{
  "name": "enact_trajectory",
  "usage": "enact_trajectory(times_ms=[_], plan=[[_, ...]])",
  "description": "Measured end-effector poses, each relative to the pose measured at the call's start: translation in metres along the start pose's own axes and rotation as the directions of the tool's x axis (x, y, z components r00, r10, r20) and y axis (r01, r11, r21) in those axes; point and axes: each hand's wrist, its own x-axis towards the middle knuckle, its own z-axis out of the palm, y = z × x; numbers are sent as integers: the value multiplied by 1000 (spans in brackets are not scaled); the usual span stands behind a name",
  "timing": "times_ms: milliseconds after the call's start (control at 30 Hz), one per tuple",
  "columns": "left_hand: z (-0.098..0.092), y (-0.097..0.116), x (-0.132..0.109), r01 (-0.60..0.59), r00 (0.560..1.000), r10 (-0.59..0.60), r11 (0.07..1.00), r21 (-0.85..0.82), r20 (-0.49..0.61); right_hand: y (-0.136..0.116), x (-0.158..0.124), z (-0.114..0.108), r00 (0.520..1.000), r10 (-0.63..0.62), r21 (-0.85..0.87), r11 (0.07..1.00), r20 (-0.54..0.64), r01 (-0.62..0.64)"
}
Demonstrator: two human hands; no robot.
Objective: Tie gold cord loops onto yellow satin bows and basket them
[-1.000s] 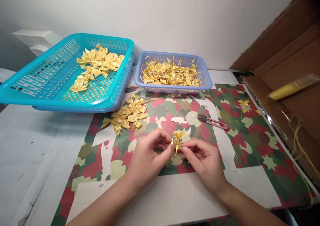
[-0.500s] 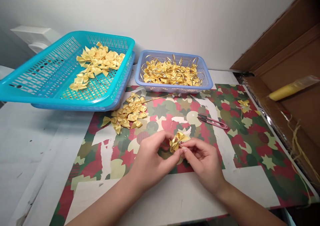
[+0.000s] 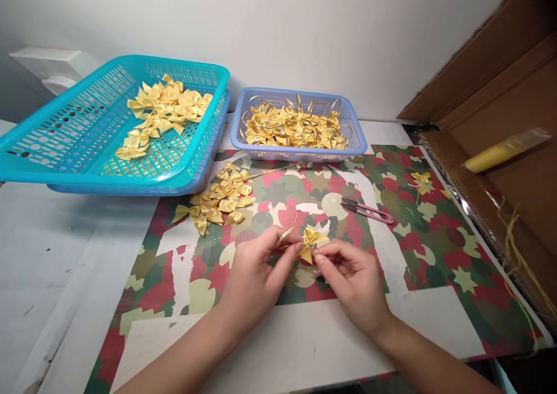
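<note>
A yellow ribbon bow (image 3: 311, 240) is held between my two hands above the patterned sheet. My left hand (image 3: 265, 266) pinches the bow's left side, and a loop of gold cord (image 3: 285, 237) stands up by its fingers. Thumb and forefinger of my right hand (image 3: 352, 272) are closed at the bow's lower right, where a small silver bell (image 3: 312, 246) shows in part. Up and to the left of my hands lies a loose pile of yellow bows (image 3: 224, 197). Pink thread snips (image 3: 368, 210) rest to the upper right.
A turquoise basket (image 3: 174, 179) with yellow bows stands at left, stacked on a blue one. The lilac basket (image 3: 300, 150) at the back holds bows with gold cords. Cardboard (image 3: 491, 86) walls the right side; a single bow (image 3: 421, 177) lies near it.
My left hand's fingers have shifted left, drawing the gold cord loop out from the bow. The bow's front now faces up more openly. My right hand stays nearly still.
</note>
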Motion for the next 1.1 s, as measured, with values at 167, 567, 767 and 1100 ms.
enact_trajectory(times_ms=[167, 567, 767, 1100], plan=[[1, 0, 0, 30, 999, -31, 999, -45, -21, 0, 0, 0, 1000, 4, 19, 1000, -9, -4], [1, 0, -3, -130, 984, 151, 972, 194, -94, -1, 0, 1, 999, -29, -12, 1000, -29, 28], [1, -1, -3, -201, 968, 233, 942, 270, -93, -1, 0, 0, 999, -37, -21, 999, -28, 37], [2, 1, -4, -153, 979, 180, 959, 237, -96, 1, -1, 4, 1000, -3, 31, 1000, -21, 4]])
